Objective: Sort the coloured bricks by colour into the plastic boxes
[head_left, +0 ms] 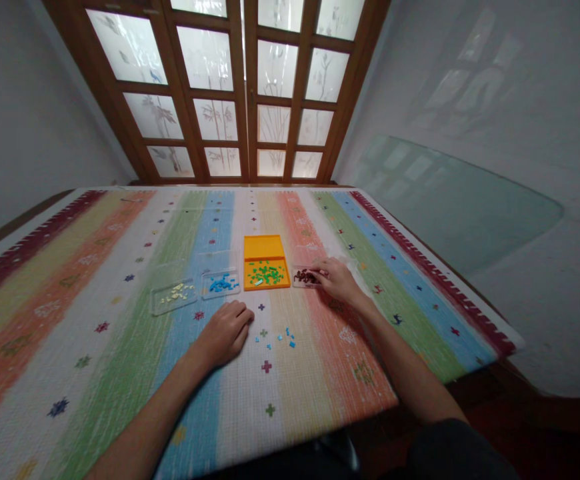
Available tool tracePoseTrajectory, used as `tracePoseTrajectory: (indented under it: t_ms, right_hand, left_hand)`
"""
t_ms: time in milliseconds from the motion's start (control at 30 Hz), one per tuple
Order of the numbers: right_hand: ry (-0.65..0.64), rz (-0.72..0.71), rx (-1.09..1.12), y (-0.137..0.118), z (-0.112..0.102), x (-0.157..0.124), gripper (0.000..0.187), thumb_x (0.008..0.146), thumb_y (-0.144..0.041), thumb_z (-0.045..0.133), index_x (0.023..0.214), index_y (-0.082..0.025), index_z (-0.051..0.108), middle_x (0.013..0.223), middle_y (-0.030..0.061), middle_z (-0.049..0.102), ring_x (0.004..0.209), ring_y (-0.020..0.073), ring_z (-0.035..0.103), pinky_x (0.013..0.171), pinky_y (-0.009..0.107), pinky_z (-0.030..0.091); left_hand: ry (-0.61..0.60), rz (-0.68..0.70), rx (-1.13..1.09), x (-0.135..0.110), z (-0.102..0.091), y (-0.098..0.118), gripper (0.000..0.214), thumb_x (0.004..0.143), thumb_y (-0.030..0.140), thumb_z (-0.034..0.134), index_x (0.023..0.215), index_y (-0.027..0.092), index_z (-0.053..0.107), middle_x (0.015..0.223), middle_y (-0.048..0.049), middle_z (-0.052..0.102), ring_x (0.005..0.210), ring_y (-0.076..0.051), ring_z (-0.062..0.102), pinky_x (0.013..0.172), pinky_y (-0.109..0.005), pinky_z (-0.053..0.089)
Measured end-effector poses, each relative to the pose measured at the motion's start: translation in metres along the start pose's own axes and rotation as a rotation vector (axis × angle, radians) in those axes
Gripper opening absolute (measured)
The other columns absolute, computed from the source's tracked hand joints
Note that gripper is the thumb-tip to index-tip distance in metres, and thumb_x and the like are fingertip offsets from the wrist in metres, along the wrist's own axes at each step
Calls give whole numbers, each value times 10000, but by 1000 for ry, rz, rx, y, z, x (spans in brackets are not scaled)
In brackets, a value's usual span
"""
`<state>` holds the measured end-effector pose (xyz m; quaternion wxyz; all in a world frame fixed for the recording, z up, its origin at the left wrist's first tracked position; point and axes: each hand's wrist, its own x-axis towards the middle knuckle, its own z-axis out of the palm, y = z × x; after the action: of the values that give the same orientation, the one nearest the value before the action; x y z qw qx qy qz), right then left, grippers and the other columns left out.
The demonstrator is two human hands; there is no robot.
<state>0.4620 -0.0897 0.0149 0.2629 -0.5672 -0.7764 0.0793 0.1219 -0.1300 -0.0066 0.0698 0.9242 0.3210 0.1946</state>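
My right hand [337, 280] reaches over a small clear box of dark brown pieces [302, 275], its thumb and fingers pinched together among them. Whatever lies between those fingertips is too small to make out. On the tablecloth, my left hand [226, 331] rests with its fingers curled in, just below a clear box of blue pieces [223, 285]. Between the hands, several loose light-blue pieces [292, 345] are scattered on the cloth. Beyond them is an open orange case [263, 247] with many small green pieces [266, 272] in its lower half.
To the left is a clear box [157, 307] of pale yellow pieces [177, 292]. A striped tablecloth [135, 360] covers the table. Wooden doors with glass panes [247, 133] stand beyond its far edge, and a glass sheet [450, 200] is against the right wall.
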Motion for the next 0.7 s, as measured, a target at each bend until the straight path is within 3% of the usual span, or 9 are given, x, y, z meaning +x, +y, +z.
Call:
tracePoseTrajectory:
  t_ms: [267,467,600,700]
  right_hand:
    - [-4,62,85,-5,-3,0,200,905,-124,595,968,-189,773,959,93,771,872,227,673,808,340,481]
    - [27,-31,160,-21,-21,-5,209,916,-160,577,992,-188,769,953,85,759,832,204,656,769,319,486]
    - [-187,-158,309,-40,-23,-21,183,944,-250,616,1055,-192,749,949,62,739,702,148,607,661,271,467]
    - [-394,-218,300,-54,-14,-36,269,867,-330,767,1095,-193,733,871,34,700,725,151,603,680,265,472]
  left_hand:
    - [0,-15,-12,1,1,0,234,929,132,402,942,166,633,875,-94,619,837,-240,555,787,-390,484]
    - [30,-53,-131,1,0,-1,248,946,132,391,970,165,635,883,-86,633,848,-228,581,797,-377,494]
    - [20,-59,-224,2,-2,2,248,947,137,392,951,159,639,888,-89,647,861,-224,593,798,-373,502]
    - [7,-39,-287,3,-6,7,201,895,128,446,926,161,642,856,-76,637,833,-213,584,763,-354,491]
